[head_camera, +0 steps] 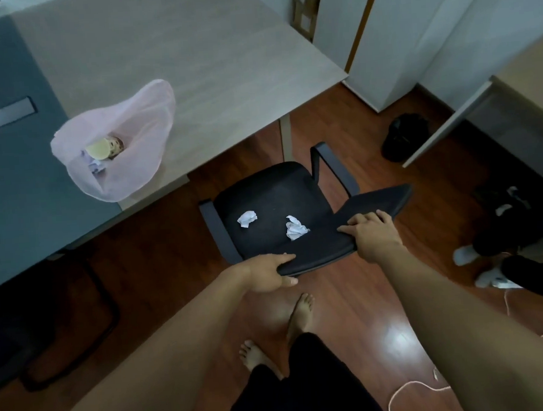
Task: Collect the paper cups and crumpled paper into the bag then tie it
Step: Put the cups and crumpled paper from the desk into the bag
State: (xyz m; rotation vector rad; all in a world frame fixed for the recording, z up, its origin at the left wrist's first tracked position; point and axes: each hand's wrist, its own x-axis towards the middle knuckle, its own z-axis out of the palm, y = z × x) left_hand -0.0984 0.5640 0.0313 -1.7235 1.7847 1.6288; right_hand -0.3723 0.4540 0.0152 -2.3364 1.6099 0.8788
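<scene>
Crumpled paper is what I am after now: a left wad (247, 219) and a right wad (295, 228) lie apart on the seat of the black chair (272, 186), which stands just off the corner of the table (191, 67). Both my hands are on the backrest (374, 199), not on the paper. My left hand (268, 274) grips its near end, fingers over the top and thumb beneath. My right hand (372, 232) curls its fingers over the edge farther along.

My worry is the chair itself. The wads look light and loose, so I judge that a jerk or a tilt of the seat could roll them onto the floor or under the table, where I would have to hunt for them. Knocking the chair against the table leg could also shake the bag (131, 118), which sits near the table's front edge with its mouth unsecured. A pale cable (408, 386) lies on the floor close to my bare feet, and I could snag it stepping round.

That bag is thin, pink and see-through, and it is not yet tied. Inside I see a paper cup (100, 149) on its side and some pale paper (96, 166) below it. Whether more cups lie underneath I cannot tell.
</scene>
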